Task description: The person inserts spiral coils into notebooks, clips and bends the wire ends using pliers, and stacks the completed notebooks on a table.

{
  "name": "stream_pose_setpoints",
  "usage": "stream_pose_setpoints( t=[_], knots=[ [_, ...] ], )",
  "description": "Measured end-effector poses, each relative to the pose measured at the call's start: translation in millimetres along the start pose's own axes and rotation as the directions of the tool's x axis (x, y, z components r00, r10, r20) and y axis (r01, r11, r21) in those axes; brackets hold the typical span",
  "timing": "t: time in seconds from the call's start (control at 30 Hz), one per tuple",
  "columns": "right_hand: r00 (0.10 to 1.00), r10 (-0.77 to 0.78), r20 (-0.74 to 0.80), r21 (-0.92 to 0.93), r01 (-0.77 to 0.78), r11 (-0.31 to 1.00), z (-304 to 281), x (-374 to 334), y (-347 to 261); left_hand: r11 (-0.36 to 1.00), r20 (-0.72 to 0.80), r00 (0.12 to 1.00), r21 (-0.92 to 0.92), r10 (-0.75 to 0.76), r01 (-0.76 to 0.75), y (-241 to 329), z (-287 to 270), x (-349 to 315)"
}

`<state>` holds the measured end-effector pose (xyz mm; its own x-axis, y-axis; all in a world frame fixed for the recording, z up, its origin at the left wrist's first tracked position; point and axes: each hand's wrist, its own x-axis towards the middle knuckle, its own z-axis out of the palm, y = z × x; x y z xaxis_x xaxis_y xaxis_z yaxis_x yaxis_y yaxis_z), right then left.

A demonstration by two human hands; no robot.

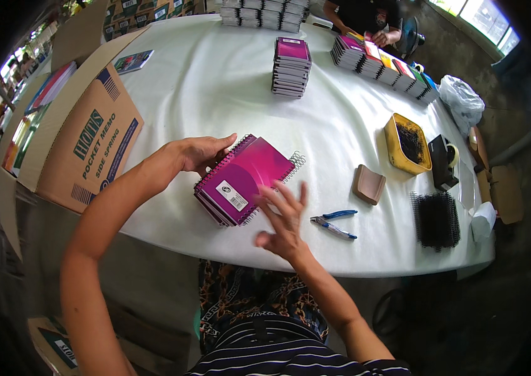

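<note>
In front of me is a small stack of purple-magenta spiral notebooks with black wire coils and a white label on the top cover. My left hand grips the stack at its far left, coil-bound edge; some of its fingers are hidden behind the notebooks. Over the near right side of the top cover, my right hand has its fingers spread and slightly blurred, with nothing in them. Loose wire coil ends stick out at the stack's right corner. To the right of that hand lie blue-handled pliers.
A cardboard box stands at the left edge. Farther off are a purple notebook pile, coloured notebook rows and a person. On the right are a brown block, yellow tub, tape dispenser and black coils.
</note>
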<state>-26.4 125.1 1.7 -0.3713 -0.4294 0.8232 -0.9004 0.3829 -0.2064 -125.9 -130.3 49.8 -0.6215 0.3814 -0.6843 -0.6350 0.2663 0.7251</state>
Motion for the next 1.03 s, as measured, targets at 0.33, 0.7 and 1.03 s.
stream_pose_setpoints(
  t=[0.33, 0.7, 1.03],
  knots=[
    [0.978, -0.159, -0.135, -0.130, 0.142, 0.981, 71, 45, -1, 0.992, 0.084, 0.995, -0.118, 0.052, -0.042, 13, -13, 1],
    [0.970, 0.122, 0.210, 0.181, -0.161, 0.970, 12, -32, -29, 1.000, 0.115, 0.993, -0.003, 0.023, -0.022, 8, -25, 22],
    [0.904, 0.183, 0.386, 0.062, -0.223, 0.973, 8, -44, -31, 0.946, 0.122, 0.991, 0.325, -0.046, 0.004, 28, 4, 44]
  ],
)
